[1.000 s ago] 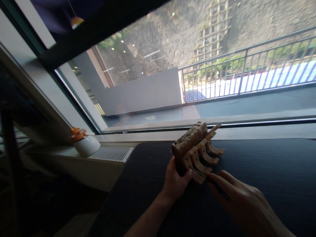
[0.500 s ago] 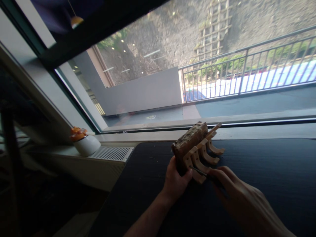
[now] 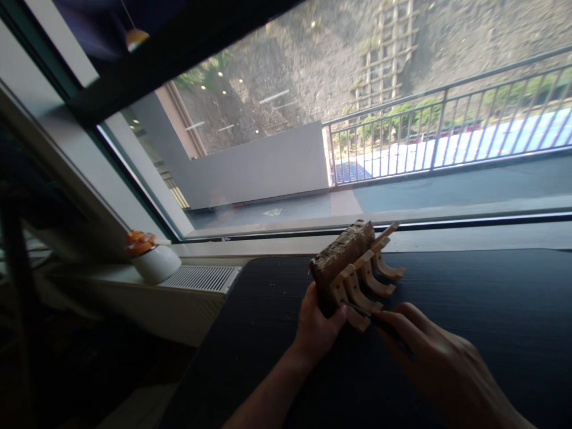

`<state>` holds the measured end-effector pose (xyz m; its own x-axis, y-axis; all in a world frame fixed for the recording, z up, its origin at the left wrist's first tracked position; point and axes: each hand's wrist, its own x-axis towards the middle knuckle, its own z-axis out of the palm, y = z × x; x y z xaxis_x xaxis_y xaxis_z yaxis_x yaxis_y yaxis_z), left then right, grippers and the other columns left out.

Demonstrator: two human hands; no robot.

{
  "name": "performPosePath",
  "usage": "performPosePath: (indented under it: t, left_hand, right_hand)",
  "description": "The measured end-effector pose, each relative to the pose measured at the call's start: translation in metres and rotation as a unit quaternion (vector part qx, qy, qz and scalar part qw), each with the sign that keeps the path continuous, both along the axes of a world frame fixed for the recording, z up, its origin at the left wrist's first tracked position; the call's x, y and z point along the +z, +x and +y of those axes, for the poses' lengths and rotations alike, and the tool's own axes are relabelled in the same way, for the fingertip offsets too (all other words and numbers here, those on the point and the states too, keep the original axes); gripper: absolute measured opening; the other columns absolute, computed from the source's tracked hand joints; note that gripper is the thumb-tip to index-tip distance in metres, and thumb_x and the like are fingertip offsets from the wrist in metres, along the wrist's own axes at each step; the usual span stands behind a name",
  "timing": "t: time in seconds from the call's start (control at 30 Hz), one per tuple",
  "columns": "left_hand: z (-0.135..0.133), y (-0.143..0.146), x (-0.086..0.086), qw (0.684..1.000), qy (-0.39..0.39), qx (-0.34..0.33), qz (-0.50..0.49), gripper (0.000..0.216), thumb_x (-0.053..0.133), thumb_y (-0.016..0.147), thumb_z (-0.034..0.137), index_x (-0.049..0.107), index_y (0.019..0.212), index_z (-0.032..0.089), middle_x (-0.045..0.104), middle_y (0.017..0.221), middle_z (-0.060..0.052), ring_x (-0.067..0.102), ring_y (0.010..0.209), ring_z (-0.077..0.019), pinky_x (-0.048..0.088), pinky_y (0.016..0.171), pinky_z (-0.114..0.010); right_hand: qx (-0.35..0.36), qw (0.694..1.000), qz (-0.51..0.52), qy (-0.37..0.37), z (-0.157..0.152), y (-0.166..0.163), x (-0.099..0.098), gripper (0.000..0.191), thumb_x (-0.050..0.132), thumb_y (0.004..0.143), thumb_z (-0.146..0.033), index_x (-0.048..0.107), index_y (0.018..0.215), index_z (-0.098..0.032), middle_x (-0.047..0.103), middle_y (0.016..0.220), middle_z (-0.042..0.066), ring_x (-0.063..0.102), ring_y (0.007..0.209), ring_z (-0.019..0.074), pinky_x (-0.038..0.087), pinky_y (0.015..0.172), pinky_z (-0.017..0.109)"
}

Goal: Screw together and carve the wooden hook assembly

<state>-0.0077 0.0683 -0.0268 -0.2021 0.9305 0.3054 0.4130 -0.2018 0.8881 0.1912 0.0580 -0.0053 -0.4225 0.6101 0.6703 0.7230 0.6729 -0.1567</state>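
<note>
My left hand (image 3: 318,325) grips the near end of a wooden hook rack (image 3: 344,256), thumb pressed near its lowest hook. The rack is a rough, bark-edged brown block held tilted above the table. Several pale curved wooden hooks (image 3: 373,280) with small dark holes line its right side. In my right hand (image 3: 424,339), the fingers are closed round the dark handle of a slim tool that looks like a screwdriver (image 3: 361,311). Its thin shaft points left at the lowest hook, by my left thumb. The exact tip is too small to make out.
Under my hands is a dark table (image 3: 263,322) with small crumbs on it. Beyond its far edge run a pale sill and a large window (image 3: 259,167). A white pot (image 3: 156,262) with something orange on top stands at left, beside a vent grille (image 3: 201,278).
Fingers of my right hand have shifted slightly on the tool handle. The rack and my left hand stay almost where they were, with a very slight leftward shift of the whole view.
</note>
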Motion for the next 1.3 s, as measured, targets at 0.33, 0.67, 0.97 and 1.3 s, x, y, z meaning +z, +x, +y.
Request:
performPosePath:
  t: [0.33,0.67,0.97,1.3]
  left_hand:
    - [-0.0008,0.0011,0.0036,1.000,0.007,-0.001,-0.001,0.038,0.068,0.072,0.021,0.054,0.107,0.019,0.064,0.101,-0.003,0.060,0.094,-0.0190,0.047,0.086,-0.032]
    - [0.0002,0.0008,0.0012,1.000,0.007,-0.008,0.002,0.036,0.066,0.074,0.022,0.053,0.107,0.019,0.064,0.100,-0.004,0.060,0.092,-0.0191,0.048,0.084,-0.032]
    - [-0.0011,0.0019,0.0038,1.000,-0.006,0.004,0.017,0.036,0.066,0.073,0.021,0.053,0.106,0.018,0.064,0.101,-0.005,0.060,0.094,-0.0204,0.048,0.086,-0.034]
    - [0.0004,0.0008,0.0015,1.000,0.006,-0.004,0.007,0.038,0.067,0.073,0.022,0.052,0.108,0.019,0.064,0.103,-0.004,0.060,0.095,-0.0198,0.047,0.086,-0.034]
  right_hand:
    - [0.013,1.000,-0.004,-0.026,-0.0007,0.0005,-0.0027,0.023,0.038,0.095,-0.026,0.061,0.098,-0.023,0.066,0.081,0.000,0.065,0.056,0.0120,0.040,0.045,0.025]
    - [0.002,1.000,-0.022,-0.018,0.0004,0.0008,-0.0010,0.032,0.039,0.088,-0.015,0.052,0.115,-0.024,0.066,0.101,0.002,0.067,0.063,0.0134,0.045,0.050,0.024]
    - [0.011,1.000,-0.023,-0.014,0.0011,0.0040,-0.0031,0.021,0.041,0.092,-0.019,0.055,0.107,-0.025,0.067,0.094,0.001,0.067,0.072,0.0143,0.043,0.057,0.026]
    - [0.003,0.999,0.000,-0.043,0.0003,0.0003,-0.0085,0.016,0.042,0.093,-0.028,0.058,0.095,-0.026,0.070,0.071,-0.006,0.066,0.054,0.0129,0.038,0.047,0.027]
